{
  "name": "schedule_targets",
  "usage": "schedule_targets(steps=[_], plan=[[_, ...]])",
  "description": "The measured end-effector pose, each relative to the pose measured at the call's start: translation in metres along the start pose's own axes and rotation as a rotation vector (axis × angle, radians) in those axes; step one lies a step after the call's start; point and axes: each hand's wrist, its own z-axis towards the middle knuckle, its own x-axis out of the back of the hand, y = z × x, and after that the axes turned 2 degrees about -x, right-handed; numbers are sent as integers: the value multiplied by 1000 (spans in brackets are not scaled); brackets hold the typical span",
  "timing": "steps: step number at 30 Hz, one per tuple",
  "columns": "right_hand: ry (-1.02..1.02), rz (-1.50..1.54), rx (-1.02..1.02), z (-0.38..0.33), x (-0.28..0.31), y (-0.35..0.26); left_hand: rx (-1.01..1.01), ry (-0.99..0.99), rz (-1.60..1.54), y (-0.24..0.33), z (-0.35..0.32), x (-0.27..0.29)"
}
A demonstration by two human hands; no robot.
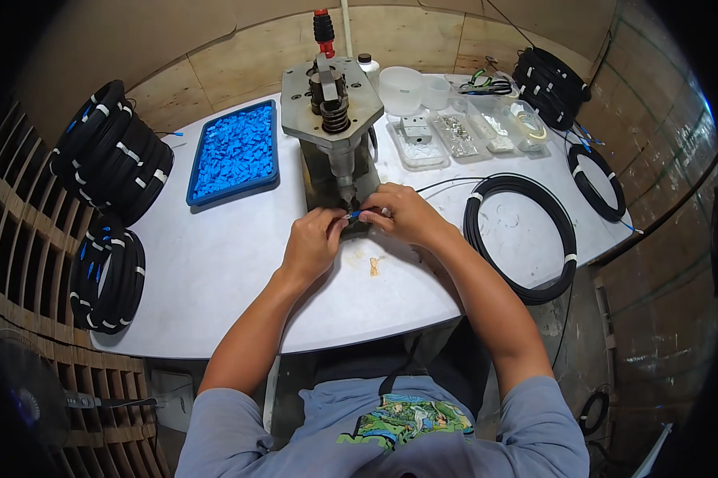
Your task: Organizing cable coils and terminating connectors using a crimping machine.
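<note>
A small blue connector piece [352, 214] sits at the foot of a grey metal hand press [332, 119], pinched between the fingertips of both hands just in front of the press base. The left hand [315, 241] is curled, its thumb and forefinger closed on the near end of the blue piece. The right hand [404, 215] is likewise curled, gripping the other end, where a thin black cable [442, 185] leads away to the right. The two hands nearly touch over the piece; whether the piece rests on the press base or is held free of it cannot be told.

The press stands upright at the middle of a white bench [215, 271], with a coil spring around its ram and a red-and-black handle [323, 30] at the top. To its left lies a blue tray [233, 151] filled with small blue parts. To its right stand clear plastic trays [470, 131] holding small metal pieces, and a white cup [400, 88] behind them. A large black cable coil [566, 239] lies on the bench right of the right forearm. Further bundled black coils [108, 155] lie at the left edge, and more [551, 84] at the far right corner.
</note>
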Motion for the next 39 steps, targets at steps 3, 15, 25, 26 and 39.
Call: schedule_targets(steps=[3, 15, 25, 26, 39], plan=[[9, -17, 21, 7, 2, 2, 49, 32, -26, -7, 3, 0], [125, 42, -1, -4, -1, 13, 214, 60, -95, -9, 8, -1], [120, 49, -26, -2, -3, 13, 257, 39, -90, -11, 7, -1], [122, 45, -25, -2, -3, 14, 261, 47, -99, -11, 8, -1], [123, -48, -12, -10, -6, 16, 285, 67, -165, -13, 3, -1]])
